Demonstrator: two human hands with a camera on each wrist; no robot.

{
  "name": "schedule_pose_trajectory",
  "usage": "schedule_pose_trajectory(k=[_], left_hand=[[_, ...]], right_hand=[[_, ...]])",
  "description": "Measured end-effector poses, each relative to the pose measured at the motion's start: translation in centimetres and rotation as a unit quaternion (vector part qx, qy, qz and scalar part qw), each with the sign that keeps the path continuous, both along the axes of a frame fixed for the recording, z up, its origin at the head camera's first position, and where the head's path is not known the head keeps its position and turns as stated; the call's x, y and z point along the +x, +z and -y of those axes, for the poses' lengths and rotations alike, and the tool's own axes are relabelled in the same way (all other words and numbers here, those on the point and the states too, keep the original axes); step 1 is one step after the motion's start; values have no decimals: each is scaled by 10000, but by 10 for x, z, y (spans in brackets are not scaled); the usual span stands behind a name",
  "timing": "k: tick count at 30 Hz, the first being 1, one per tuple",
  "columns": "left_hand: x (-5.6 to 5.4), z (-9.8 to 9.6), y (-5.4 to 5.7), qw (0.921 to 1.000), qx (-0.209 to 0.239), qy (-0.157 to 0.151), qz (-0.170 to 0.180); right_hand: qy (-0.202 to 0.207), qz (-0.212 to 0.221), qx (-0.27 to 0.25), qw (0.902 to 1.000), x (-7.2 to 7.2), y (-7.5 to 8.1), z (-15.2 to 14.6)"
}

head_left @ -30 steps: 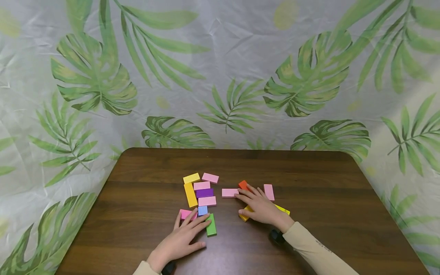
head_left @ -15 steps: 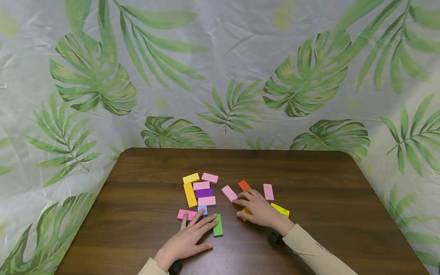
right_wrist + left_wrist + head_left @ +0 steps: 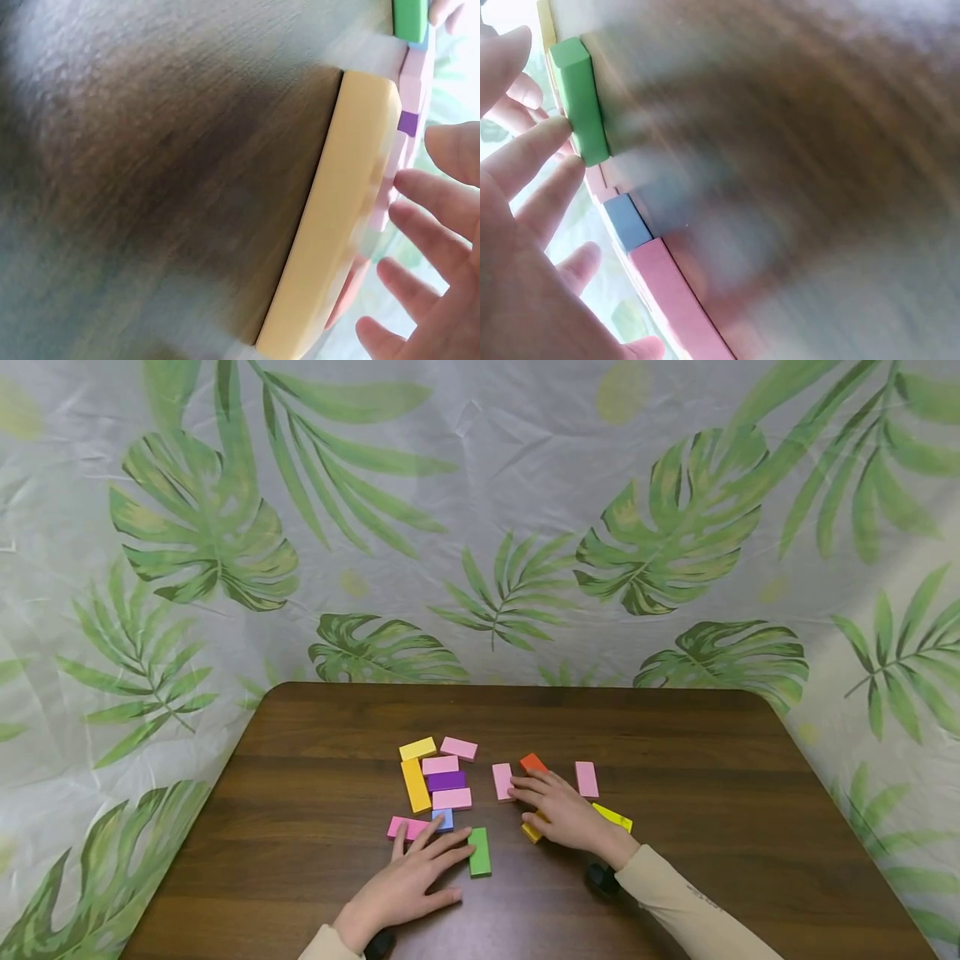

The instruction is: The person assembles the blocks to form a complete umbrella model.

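My left hand (image 3: 408,881) lies with spread fingers, its fingertips touching the left side of a green block (image 3: 479,853). Other fingers of that hand reach over the small blue block (image 3: 444,819) and the hot pink block (image 3: 403,829). In the left wrist view the green block (image 3: 583,105) stands against two fingertips. My right hand (image 3: 566,817) touches a light pink block (image 3: 501,781) with its fingertips. An orange block (image 3: 532,832) is partly hidden beneath this hand; the right wrist view shows it as a long yellowish block (image 3: 330,217). Neither hand grips anything.
Left of centre sit a pale yellow block (image 3: 417,749), a tall orange block (image 3: 416,786), a purple block (image 3: 446,781) and several light pink ones. Around my right hand lie a red block (image 3: 533,763), a pink block (image 3: 587,779) and a yellow block (image 3: 613,817) on the table (image 3: 675,743).
My left hand has slid the green block to the right, away from the blue one. Under my right fingertips the light pink block has turned from lying crosswise to pointing away from me.
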State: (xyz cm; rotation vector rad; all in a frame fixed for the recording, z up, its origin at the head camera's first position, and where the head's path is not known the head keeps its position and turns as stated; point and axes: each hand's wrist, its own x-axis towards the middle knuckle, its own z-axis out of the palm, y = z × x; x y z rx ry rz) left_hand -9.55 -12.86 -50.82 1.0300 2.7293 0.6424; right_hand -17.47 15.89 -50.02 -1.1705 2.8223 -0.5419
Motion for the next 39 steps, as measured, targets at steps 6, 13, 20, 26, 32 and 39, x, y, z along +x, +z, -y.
schedule_pose_trajectory(k=[6, 13, 20, 26, 32, 39], left_hand=[[0, -1, -1, 10000, 35, -52, -42], [-8, -9, -3, 9999, -36, -145, -22], [-15, -17, 0, 9996, -176, -200, 110], [-17, -21, -1, 9995, -270, -156, 42], [-17, -23, -1, 9994, -325, -117, -72], [-18, -24, -1, 9993, -362, -104, -60]], right_hand=[[22, 80, 77, 9999, 2, 0, 1], [122, 139, 168, 9997, 4, 1, 3], [235, 283, 192, 9991, 6, 1, 3], [313, 301, 147, 9989, 8, 0, 3], [397, 305, -6, 9987, 9, -2, 2], [451, 259, -40, 9986, 10, -4, 2]])
